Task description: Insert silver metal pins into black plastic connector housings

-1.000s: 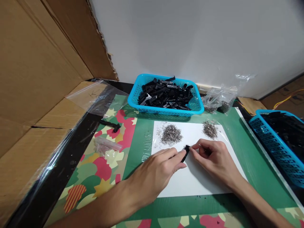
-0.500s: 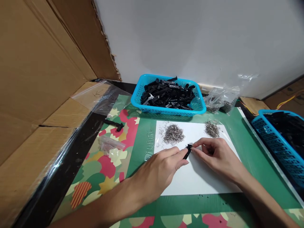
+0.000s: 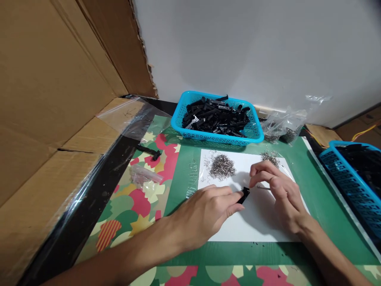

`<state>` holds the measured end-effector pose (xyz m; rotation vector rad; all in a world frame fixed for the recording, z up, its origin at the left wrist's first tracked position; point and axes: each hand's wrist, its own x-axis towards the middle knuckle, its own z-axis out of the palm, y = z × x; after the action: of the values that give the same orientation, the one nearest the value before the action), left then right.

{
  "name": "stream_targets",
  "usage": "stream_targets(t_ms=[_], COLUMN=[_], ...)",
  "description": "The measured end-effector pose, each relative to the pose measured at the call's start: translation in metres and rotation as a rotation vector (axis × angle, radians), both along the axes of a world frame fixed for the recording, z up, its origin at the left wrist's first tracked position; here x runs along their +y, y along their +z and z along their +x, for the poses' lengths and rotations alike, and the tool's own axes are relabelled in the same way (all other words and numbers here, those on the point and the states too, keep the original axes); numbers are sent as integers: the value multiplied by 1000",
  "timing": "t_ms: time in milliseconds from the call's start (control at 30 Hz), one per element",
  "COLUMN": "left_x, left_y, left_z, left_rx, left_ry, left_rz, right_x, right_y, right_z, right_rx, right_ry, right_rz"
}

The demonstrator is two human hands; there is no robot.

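A small black part [image 3: 244, 195] is pinched between the thumb and fingers of my left hand [image 3: 212, 210], over a white sheet [image 3: 226, 233]. Just right of its upper end is my right hand [image 3: 278, 192], fingers curled, with a thin metal tool [image 3: 263, 188] held in it and pointing left toward the part. Behind my left hand lies a pile of small metal springs or pins [image 3: 222, 167] on the sheet. A smaller metal pile [image 3: 270, 158] sits behind my right hand, partly hidden by it.
A blue basket [image 3: 218, 139] of black parts stands at the back, with plastic bags of metal pieces [image 3: 288, 133] beside it. Another blue basket [image 3: 348, 178] is at the right. On the left are a black part [image 3: 149, 151], a small bag [image 3: 145, 176] and cardboard [image 3: 83, 167].
My right hand has drawn back from the black part, and the thin metal tool now shows in it. My left hand keeps its pinch. The whole view has shifted slightly.
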<state>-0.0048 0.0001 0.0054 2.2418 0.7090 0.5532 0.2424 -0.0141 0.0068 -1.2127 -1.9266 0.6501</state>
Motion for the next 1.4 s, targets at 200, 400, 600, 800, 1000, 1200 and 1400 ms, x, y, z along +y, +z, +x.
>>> stream_targets(t_ms=[200,400,600,800,1000,1200,1400], left_x=[0,0,0,0,2,1,4], left_y=[-6,-4,0,1,-2,-4,-8], left_z=[0,1,0,1,2,1,0], left_rx=[13,56,48,24,-8,-2,-74], left_ry=[-20,-42,-78,-76,-82,-90,-90], left_rz=[71,105,100,133,118,73,-12], right_x=[-3,-2,0,2,-2,-6,-7], right_y=[-10,-8,-7,-6,-15,-20,-22], right_z=[-4,-14,-3,-9,-14,-12,-17], right_rx=[91,406,92,78,190,218,164], right_ry=[-185,-291,-277,-369,-328,-310,-327], right_rz=[-107,-270,-126,-83,-65,-40,33])
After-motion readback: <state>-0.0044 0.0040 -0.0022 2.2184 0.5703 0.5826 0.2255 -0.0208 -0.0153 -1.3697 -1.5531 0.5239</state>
